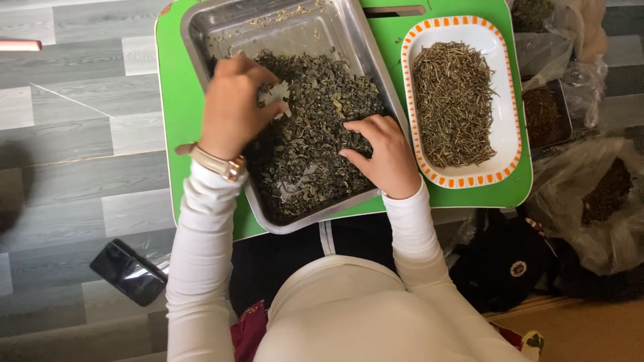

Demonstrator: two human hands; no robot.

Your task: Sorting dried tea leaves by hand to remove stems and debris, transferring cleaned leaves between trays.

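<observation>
A steel tray sits tilted on a green lap table and holds a heap of dark dried leaves. My left hand rests on the heap's left side, fingers pinched on a pale leaf piece. A watch with a beige strap is on that wrist. My right hand lies on the heap's right side, fingers curled down into the leaves. Both arms wear white sleeves.
A white oblong dish with an orange-checked rim holds dried stems on the table's right. Clear plastic bags of dried herbs lie further right. A black phone lies on the grey floor at left.
</observation>
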